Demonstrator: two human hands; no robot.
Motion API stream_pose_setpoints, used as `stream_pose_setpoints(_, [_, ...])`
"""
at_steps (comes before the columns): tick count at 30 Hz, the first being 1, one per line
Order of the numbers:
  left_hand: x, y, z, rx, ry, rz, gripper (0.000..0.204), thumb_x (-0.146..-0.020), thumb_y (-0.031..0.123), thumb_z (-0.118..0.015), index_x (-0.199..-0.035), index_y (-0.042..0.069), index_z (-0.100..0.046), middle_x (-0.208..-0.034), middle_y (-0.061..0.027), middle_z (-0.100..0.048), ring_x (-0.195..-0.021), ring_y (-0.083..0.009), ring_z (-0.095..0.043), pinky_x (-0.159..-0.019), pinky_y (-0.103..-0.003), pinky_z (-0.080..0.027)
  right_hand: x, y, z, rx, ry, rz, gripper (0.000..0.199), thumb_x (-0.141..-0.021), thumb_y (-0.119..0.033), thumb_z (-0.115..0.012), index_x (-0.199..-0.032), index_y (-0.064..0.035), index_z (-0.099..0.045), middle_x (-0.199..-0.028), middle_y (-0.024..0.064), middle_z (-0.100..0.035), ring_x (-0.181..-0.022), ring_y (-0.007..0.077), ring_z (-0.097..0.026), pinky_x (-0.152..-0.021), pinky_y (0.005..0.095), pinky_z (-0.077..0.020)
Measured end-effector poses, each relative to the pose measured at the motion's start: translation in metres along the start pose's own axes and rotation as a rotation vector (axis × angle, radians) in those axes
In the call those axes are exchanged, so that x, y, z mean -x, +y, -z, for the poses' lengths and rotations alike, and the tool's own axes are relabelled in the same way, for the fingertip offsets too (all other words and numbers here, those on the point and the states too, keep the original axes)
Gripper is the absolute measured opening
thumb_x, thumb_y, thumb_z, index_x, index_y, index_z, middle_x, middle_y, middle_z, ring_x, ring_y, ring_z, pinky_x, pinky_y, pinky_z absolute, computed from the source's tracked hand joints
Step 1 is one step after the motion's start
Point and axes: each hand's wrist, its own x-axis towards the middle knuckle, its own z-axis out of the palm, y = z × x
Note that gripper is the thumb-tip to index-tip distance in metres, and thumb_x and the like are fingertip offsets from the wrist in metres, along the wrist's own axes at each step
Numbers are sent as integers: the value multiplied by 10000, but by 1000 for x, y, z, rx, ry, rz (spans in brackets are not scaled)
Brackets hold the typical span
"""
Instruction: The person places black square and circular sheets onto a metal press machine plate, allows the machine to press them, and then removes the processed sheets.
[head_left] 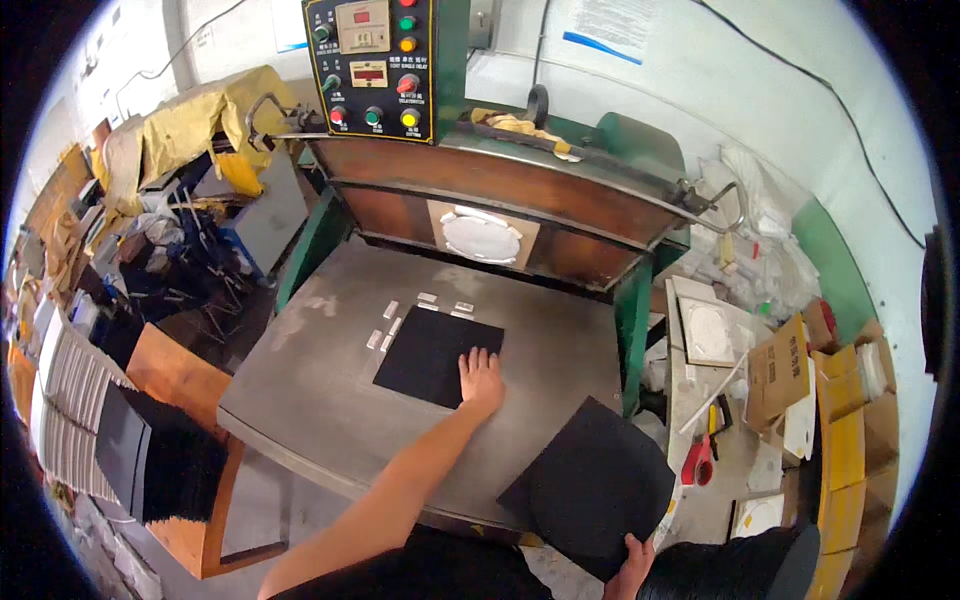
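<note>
A flat black square sheet (pixel 430 350) lies on the grey metal bed (pixel 300 400) of a green press. My left hand (pixel 482 380) rests on its right part, palm down with the fingers stretched out. At the lower right, my right hand (pixel 632 570) grips the near edge of a black round disc (pixel 600 480). Square black corners stick out around that disc; whether they belong to a separate sheet I cannot tell. Several small white strips (pixel 390 309) sit on the bed along the square sheet's left and far sides.
Behind the bed, the press head (pixel 400 205) carries a panel with a white ring (pixel 482 238). A control box (pixel 375 70) hangs above. On the left, black sheets (pixel 170 460) stand on an orange chair (pixel 185 365). At right are stacked black discs (pixel 740 568), red-handled scissors (pixel 697 462) and cardboard boxes (pixel 778 370).
</note>
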Motion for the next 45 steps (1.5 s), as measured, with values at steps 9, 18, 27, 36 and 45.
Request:
stream_pose_setpoints(9, [17,31,50,733,-417,8,563,-910,380,-585,-1328,16,-489,-1347,-193,-517,-1312,-342,-433,-1080,-480,-338,87,-23,-7,-815,215,-482,423,-848,-105,-632,-1256,-38,-544,-1196,119,-602,-1062,277,-589,-910,415,-484])
stream_pose_setpoints(18, [188,77,146,1284,-1281,-224,412,-943,214,-604,-1298,25,-515,-1125,-73,-597,-979,-159,-553,-826,-336,-471,157,-11,-3,-896,212,-466,321,-947,-139,-594,-1223,21,-558,-1074,81,-673,-956,208,-651,-933,333,-490])
stream_pose_setpoints(27, [199,227,221,1924,-1310,-136,426,-948,66,-522,-1365,42,-440,-1329,-113,-543,-1224,-273,-520,-1057,-476,-399,324,98,162,-91,716,-668,263,-939,-158,-556,-1110,29,-626,-763,79,-684,-634,152,-629,-592,277,-498])
stream_pose_setpoints(36, [278,489,266,1774,-1594,-542,342,-974,176,-559,-1283,47,-490,-1250,-106,-600,-1096,-251,-612,-898,-430,-514,449,175,222,838,940,-1225,206,-879,-232,-590,-1001,-123,-715,-879,165,-706,-848,359,-673,-850,484,-456])
stream_pose_setpoints(45, [332,555,259,1398,-1546,-396,329,-1020,179,-478,-1284,-12,-436,-1242,-163,-582,-1059,-308,-641,-898,-449,-551,563,378,50,280,326,-1758,543,-927,-340,-517,-1394,-101,-379,-1378,90,-465,-1299,237,-414,-1000,486,-367])
